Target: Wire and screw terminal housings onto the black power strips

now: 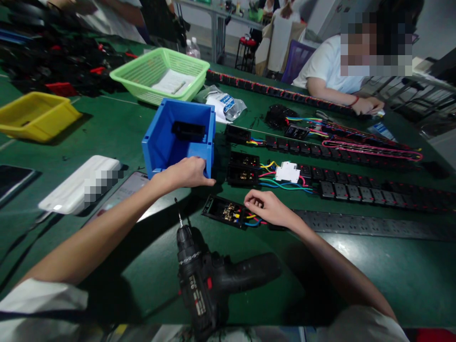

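Observation:
My left hand [189, 172] reaches over the front lip of a blue bin [153, 154], thumb pointing right. Its fingers dip inside, so whether they grip anything is hidden. In that bin lies a black plastic part [188, 129]. My right hand [269, 207] hovers at or just above the wired end of an open black housing [218, 209], fingers curled inward; what they hold, if anything, I cannot make out. Brass terminals and yellow, red and blue wires [252, 222] show in the housing. Nearest me, a black power drill [199, 280] lies with its bit pointing away.
Socket strips [342, 190] with wired housings [244, 175] run along the right; a white breaker [288, 172] sits among them. Leftward are a green basket [135, 85], yellow tray [39, 126], white power bank [76, 185] and phone [121, 192]. Across the table a person [324, 66] works.

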{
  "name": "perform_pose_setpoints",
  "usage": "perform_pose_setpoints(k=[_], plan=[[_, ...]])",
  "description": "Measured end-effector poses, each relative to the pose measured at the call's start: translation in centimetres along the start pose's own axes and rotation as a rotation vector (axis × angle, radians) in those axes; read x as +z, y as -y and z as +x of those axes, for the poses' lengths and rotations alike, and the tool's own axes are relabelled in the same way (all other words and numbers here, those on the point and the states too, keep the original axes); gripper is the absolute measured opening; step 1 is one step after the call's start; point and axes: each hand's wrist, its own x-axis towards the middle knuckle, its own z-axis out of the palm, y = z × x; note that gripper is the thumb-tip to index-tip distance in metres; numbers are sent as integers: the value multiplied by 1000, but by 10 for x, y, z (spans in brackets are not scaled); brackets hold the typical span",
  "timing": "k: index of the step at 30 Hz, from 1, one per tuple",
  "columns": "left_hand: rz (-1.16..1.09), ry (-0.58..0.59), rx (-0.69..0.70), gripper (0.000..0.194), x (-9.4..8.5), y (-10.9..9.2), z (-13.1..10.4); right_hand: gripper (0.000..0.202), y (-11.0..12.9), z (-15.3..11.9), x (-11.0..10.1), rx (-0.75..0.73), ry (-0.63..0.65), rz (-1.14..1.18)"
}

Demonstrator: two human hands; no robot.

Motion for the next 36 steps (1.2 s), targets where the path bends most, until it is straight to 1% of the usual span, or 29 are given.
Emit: perform_pose_setpoints(k=[3,8,13,19,28,34,36], plan=[[108,5,-17,54,1,-1,2,14,0,0,0,-1,1,-3],[263,54,-33,61,2,-3,5,15,0,0,0,-5,1,-7],[277,60,-42,64,1,-5,4,15,-1,0,0,-4,1,-7],[298,71,-11,58,2,-6,5,15,0,0,0,-6,1,-4],[312,65,-7,59,2,-7,4,15,1,0,0,-4,2,-6],[271,22,78,53,2,-5,2,15,2,0,0,-1,2,-11],[252,22,80,52,2,-5,1,16,2,0,0,3,3,-10]])
